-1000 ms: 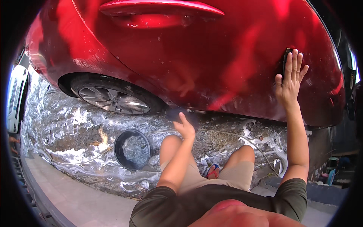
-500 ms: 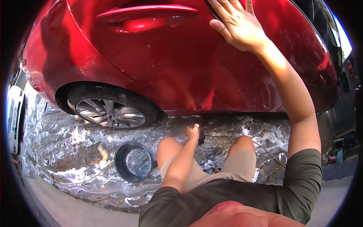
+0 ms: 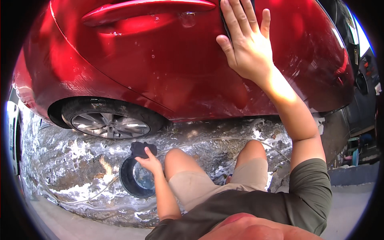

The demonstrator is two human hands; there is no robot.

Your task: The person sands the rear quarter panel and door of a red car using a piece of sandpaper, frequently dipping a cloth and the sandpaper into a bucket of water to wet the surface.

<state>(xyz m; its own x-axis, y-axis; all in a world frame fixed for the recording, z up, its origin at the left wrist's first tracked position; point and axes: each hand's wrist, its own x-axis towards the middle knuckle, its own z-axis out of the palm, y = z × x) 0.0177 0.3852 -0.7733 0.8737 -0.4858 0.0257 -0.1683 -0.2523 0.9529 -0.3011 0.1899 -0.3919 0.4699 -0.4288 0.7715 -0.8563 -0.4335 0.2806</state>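
My right hand (image 3: 250, 50) lies flat with fingers outstretched over the red car door (image 3: 188, 76), right of the door handle (image 3: 152, 7). A dark edge shows beneath its fingers, like a black cloth or pad pressed to the panel; most of it is hidden. Low on the left, my left hand (image 3: 150, 162) grips a bunched black cloth (image 3: 143, 149), its thumb on top. The cloth hangs over the far rim of a dark bucket (image 3: 125, 178) that holds cloudy water. Wet spots and drops dot the paint around the handle.
A wheel with silver spokes (image 3: 110, 126) sits beyond the bucket. The wet, foam-streaked ground (image 3: 76, 168) runs under the car. A thin hose (image 3: 204, 140) crosses it near my knees. Another dark vehicle (image 3: 362, 104) stands at the far right.
My left hand has swung left from between my knees to the bucket, carrying the black cloth. My right hand appears lower in view, still flat against the door. The view has shifted slightly.
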